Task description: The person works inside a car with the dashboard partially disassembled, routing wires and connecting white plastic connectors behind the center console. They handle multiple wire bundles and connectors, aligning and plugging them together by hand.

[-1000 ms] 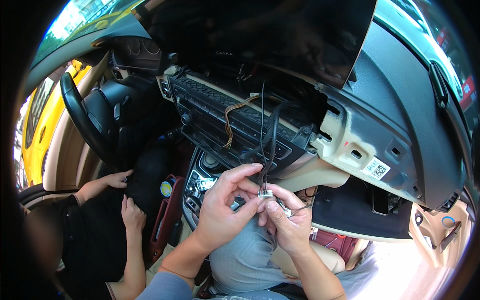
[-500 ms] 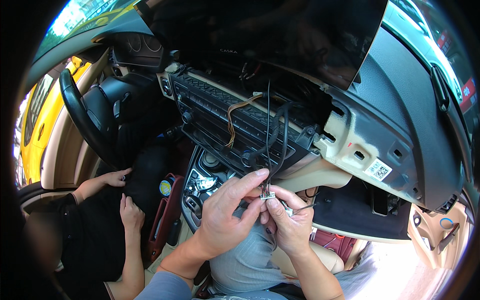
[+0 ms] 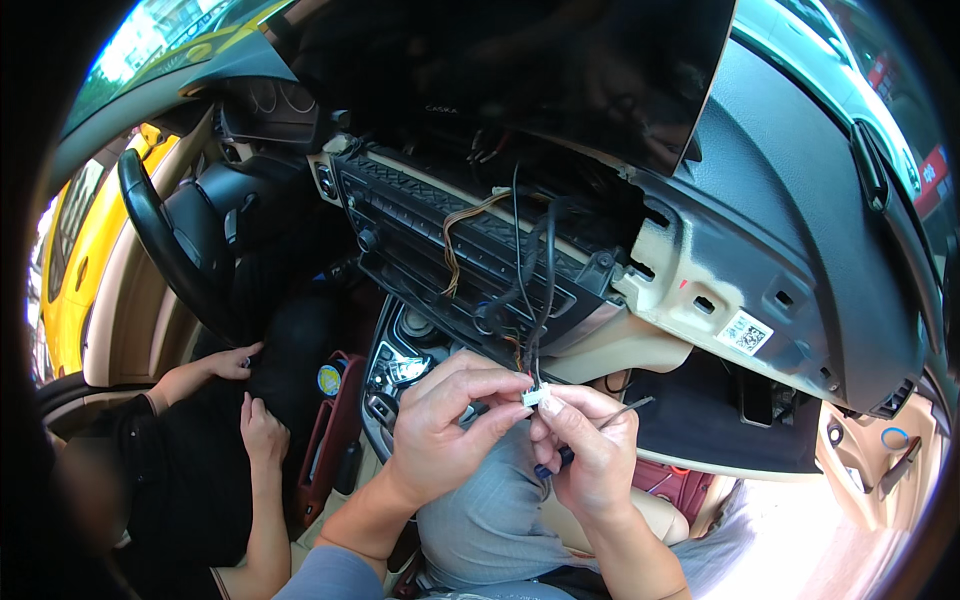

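My left hand (image 3: 440, 430) pinches one end of a small white wire connector (image 3: 534, 397) between thumb and fingertips. On its other end press the thumb and fingers of my right hand (image 3: 592, 445). Thin coloured wires enter the connector from above, beside black cables (image 3: 546, 280) hanging down from the dashboard opening. A slim tool with a dark blue handle (image 3: 556, 464) is also tucked in my right hand, its thin grey shaft (image 3: 628, 410) sticking out past the fingers. The tool's exact kind is hidden by the fingers.
A large black screen (image 3: 500, 90) stands over the opened dashboard. A loose brown wire bundle (image 3: 455, 240) hangs across the control panel (image 3: 420, 230). Left sits another person (image 3: 190, 470), near the steering wheel (image 3: 150, 230). A phone (image 3: 755, 403) lies by the open glovebox area.
The connector has been turned in my fingertips, from its pin side to a plain white face. More of the tool's blue handle shows below my right hand. The view has shifted slightly.
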A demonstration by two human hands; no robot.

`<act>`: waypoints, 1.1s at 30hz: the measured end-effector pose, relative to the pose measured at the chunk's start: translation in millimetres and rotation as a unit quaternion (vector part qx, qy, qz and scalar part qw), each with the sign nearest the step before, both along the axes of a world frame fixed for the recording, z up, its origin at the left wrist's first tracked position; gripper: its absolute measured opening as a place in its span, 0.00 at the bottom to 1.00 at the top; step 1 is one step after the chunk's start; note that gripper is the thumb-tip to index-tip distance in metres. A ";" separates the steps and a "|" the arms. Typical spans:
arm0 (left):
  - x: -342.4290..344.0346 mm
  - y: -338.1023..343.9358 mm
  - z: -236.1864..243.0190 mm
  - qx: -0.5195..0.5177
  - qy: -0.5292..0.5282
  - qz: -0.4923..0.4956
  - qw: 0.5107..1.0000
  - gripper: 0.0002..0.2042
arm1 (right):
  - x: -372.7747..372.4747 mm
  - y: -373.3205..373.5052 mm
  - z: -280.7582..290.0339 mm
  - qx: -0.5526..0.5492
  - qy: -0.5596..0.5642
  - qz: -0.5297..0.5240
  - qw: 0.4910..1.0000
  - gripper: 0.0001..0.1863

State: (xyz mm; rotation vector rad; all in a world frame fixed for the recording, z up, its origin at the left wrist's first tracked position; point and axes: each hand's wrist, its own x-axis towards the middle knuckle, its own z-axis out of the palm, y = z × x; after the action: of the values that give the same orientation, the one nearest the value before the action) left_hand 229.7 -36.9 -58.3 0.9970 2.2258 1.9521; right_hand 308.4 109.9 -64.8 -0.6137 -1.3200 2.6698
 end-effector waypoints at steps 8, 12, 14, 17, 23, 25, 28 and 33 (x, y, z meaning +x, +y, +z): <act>-3.1 1.0 -0.5 0.015 -0.025 -0.016 0.999 0.11 | 0.7 4.1 3.1 -0.077 0.005 0.014 0.997 0.08; -2.1 1.2 -1.9 0.038 -0.054 -0.018 0.998 0.11 | 0.4 2.0 6.3 -0.055 -0.009 0.002 0.998 0.08; -2.4 0.9 -2.8 0.042 -0.062 -0.019 0.997 0.11 | 0.1 1.4 7.3 -0.046 -0.016 -0.004 0.999 0.08; -5.3 -0.7 -4.1 0.040 -0.042 -0.043 0.997 0.10 | -0.2 1.1 7.9 -0.049 -0.016 -0.002 0.999 0.08; -5.7 -3.2 -6.6 0.032 -0.043 -0.050 0.997 0.10 | -0.2 1.2 7.6 -0.048 -0.019 0.001 0.999 0.08; -3.7 -3.2 -7.7 0.054 -0.079 -0.050 0.994 0.11 | -0.1 1.0 6.8 -0.052 -0.014 0.001 0.999 0.09; -1.3 -2.9 -9.5 0.075 -0.122 -0.046 0.989 0.13 | -0.4 0.5 4.1 -0.054 -0.013 0.003 0.998 0.09; -1.6 -2.3 -11.5 0.070 -0.104 -0.037 0.991 0.15 | -1.5 -1.3 -4.1 -0.047 -0.002 0.006 0.999 0.09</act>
State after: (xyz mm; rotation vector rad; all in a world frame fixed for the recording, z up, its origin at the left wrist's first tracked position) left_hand 228.1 -39.3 -69.8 0.8312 1.9398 2.0962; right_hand 306.9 108.6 -68.9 -0.6240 -1.2075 2.7559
